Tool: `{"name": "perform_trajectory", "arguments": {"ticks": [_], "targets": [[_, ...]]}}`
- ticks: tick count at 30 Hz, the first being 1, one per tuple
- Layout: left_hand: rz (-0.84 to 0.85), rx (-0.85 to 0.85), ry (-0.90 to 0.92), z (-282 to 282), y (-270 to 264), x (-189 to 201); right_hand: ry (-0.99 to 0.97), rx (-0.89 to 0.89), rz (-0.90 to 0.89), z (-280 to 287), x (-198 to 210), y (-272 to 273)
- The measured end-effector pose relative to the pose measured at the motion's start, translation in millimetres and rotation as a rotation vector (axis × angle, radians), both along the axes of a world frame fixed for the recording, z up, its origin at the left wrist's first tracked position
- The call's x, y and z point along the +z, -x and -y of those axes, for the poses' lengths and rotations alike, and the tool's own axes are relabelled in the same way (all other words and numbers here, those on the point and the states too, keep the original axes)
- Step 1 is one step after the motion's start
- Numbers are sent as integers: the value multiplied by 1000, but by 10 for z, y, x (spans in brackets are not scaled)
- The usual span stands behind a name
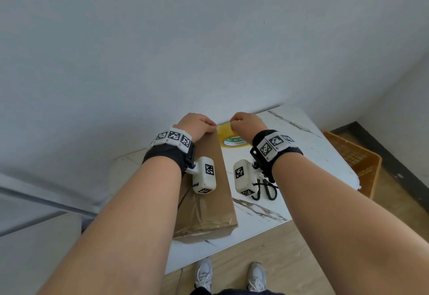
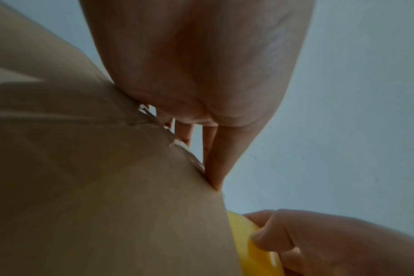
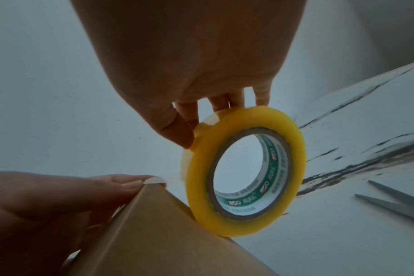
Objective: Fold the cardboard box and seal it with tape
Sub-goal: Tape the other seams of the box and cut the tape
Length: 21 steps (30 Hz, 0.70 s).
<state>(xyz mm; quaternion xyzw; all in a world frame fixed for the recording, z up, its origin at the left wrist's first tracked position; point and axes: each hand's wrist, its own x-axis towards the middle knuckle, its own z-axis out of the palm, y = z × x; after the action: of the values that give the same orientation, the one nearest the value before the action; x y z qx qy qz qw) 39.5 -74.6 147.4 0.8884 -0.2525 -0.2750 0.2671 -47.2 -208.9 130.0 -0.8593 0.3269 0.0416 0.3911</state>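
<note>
A brown cardboard box [image 1: 209, 187] lies lengthwise on the marbled white table [image 1: 301, 155]; clear tape shows across its near end. My left hand [image 1: 210, 127] curls over the box's far end and pinches the loose tape end against the far right corner [image 3: 155, 180]. Just right of that corner my right hand [image 1: 233, 124] grips a yellow tape roll [image 3: 246, 171] by its rim, upright, thumb on the outer face. A short clear strip spans from the roll to the corner. The left wrist view shows the box [image 2: 83, 168] and the roll's edge [image 2: 248, 242].
Black-handled scissors [image 1: 264, 190] lie on the table right of the box, their blades [image 3: 395, 203] pointing toward the roll. An orange plastic crate [image 1: 355, 162] stands on the floor beyond the table's right edge. A wall rises right behind the table.
</note>
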Motion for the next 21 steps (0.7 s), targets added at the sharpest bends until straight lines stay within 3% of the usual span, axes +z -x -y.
{"name": "perform_trajectory", "arguments": {"ticks": [8, 12, 16, 21], "targets": [[66, 95, -54, 32, 135, -2, -11, -62, 219, 91, -157, 138], [37, 132, -20, 8, 159, -6, -27, -281, 340, 135, -258, 251], [4, 192, 11, 2, 177, -30, -15, -388, 105, 211, -551, 469], [-12, 214, 29, 42, 168, -46, 20, -215, -244, 193, -1005, 729]]}}
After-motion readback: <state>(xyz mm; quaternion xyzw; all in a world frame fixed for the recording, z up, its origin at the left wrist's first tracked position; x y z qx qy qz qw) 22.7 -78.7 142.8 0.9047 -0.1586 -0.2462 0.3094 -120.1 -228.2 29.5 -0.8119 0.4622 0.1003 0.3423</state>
